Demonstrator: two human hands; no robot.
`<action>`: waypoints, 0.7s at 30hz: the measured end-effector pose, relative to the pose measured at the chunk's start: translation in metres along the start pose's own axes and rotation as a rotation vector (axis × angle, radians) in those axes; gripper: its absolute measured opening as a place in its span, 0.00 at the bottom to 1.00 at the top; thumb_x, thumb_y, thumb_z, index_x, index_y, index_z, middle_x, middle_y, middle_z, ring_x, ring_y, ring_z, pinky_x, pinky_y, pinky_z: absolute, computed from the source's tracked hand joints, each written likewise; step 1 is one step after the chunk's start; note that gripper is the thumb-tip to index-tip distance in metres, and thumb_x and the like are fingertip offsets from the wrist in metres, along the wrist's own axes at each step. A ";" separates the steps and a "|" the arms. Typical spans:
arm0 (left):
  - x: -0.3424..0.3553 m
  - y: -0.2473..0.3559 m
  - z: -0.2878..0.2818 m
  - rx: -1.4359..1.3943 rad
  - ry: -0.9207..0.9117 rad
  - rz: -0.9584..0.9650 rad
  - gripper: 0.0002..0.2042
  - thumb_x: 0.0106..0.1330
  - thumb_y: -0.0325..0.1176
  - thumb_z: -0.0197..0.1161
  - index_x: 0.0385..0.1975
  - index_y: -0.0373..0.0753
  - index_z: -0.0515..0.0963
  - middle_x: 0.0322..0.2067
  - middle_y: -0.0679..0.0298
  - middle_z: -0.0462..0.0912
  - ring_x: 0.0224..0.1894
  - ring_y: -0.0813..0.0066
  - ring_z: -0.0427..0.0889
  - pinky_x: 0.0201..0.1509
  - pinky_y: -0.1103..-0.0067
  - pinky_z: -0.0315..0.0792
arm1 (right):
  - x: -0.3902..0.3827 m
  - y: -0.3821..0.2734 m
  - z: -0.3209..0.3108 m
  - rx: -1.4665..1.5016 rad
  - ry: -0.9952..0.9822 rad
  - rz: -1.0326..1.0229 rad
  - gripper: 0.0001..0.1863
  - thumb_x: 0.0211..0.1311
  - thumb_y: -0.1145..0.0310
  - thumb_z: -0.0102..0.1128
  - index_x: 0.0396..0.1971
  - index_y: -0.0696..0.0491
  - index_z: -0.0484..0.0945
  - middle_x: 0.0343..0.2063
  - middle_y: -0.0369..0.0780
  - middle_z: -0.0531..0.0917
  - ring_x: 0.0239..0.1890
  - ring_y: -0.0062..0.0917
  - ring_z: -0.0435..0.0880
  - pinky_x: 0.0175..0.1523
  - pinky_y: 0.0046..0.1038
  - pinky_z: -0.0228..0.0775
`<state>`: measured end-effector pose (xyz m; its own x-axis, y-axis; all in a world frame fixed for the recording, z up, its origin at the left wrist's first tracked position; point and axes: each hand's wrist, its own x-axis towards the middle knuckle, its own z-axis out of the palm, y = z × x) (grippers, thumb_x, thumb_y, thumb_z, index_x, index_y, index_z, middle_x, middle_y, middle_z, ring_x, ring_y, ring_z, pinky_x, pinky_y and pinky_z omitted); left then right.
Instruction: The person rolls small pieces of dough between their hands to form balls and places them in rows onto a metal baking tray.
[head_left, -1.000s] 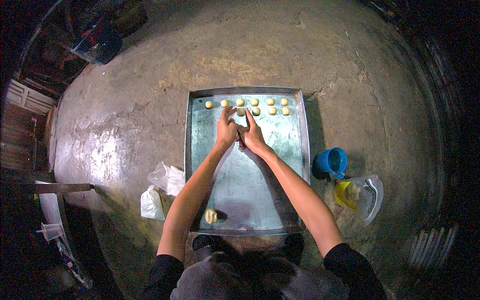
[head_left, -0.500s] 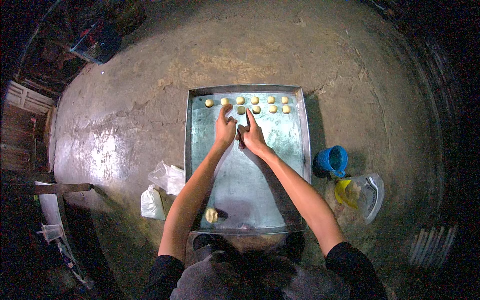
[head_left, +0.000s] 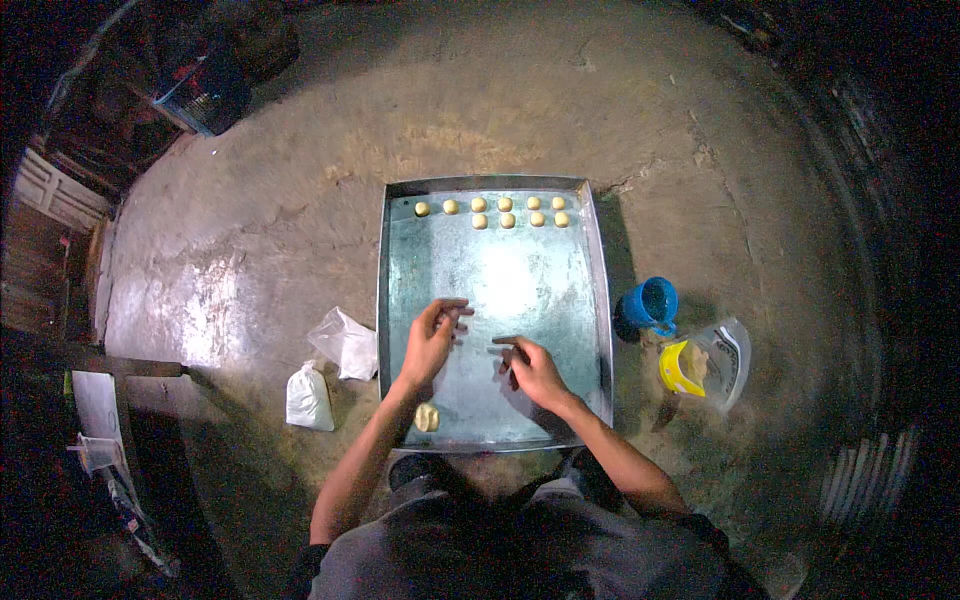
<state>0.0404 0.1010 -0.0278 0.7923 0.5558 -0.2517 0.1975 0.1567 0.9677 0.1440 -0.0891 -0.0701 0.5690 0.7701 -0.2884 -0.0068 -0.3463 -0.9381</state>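
A wide metal tray point(head_left: 450, 270) lies on the floor in front of me. Along its far side sit two rows of small pale dough balls point(head_left: 506, 220), the front row shorter than the back one. Over the tray's near half hovers my left hand point(head_left: 432, 335), fingers apart and holding nothing. My right hand point(head_left: 532, 372) is to its right, index finger stretched out, the others loosely curled, with nothing visible in it. A larger lump of dough point(head_left: 427, 417) rests in the near left corner, beside my left forearm.
Left of the tray stand a tied white bag of powder point(head_left: 310, 398) and a clear plastic bag with white contents point(head_left: 350, 345). To the right are a blue mug point(head_left: 652, 303) and a clear and yellow plastic packet point(head_left: 690, 368). Concrete floor point(head_left: 250, 240) surrounds the tray.
Both hands have drawn back from the dough balls at the far side toward the near half of the tray. They are further apart now. The dough balls remain in their rows.
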 end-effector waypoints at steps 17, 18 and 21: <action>-0.055 -0.064 -0.043 -0.218 0.046 -0.017 0.19 0.75 0.35 0.54 0.63 0.39 0.66 0.62 0.58 0.74 0.49 0.65 0.81 0.45 0.73 0.78 | -0.079 0.008 -0.046 0.201 0.128 0.196 0.17 0.72 0.64 0.56 0.58 0.48 0.76 0.29 0.38 0.82 0.22 0.18 0.80 0.24 0.22 0.75; -0.034 -0.070 -0.046 -0.210 0.060 0.020 0.20 0.75 0.34 0.53 0.64 0.40 0.64 0.64 0.58 0.72 0.50 0.65 0.82 0.43 0.73 0.79 | -0.072 0.003 -0.038 0.095 0.076 0.146 0.18 0.71 0.64 0.57 0.58 0.48 0.75 0.31 0.39 0.83 0.24 0.18 0.81 0.27 0.22 0.75; 0.015 -0.058 -0.018 -0.219 0.062 0.068 0.24 0.75 0.31 0.51 0.69 0.43 0.56 0.69 0.55 0.65 0.48 0.63 0.83 0.35 0.74 0.80 | -0.073 -0.002 -0.044 -0.155 0.104 -0.079 0.18 0.71 0.63 0.58 0.58 0.49 0.76 0.32 0.39 0.83 0.27 0.19 0.82 0.31 0.22 0.75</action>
<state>0.0301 0.1147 -0.0879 0.7612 0.6190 -0.1933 0.0100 0.2868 0.9579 0.1392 -0.1680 -0.0384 0.6447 0.7413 -0.1867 0.1628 -0.3718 -0.9139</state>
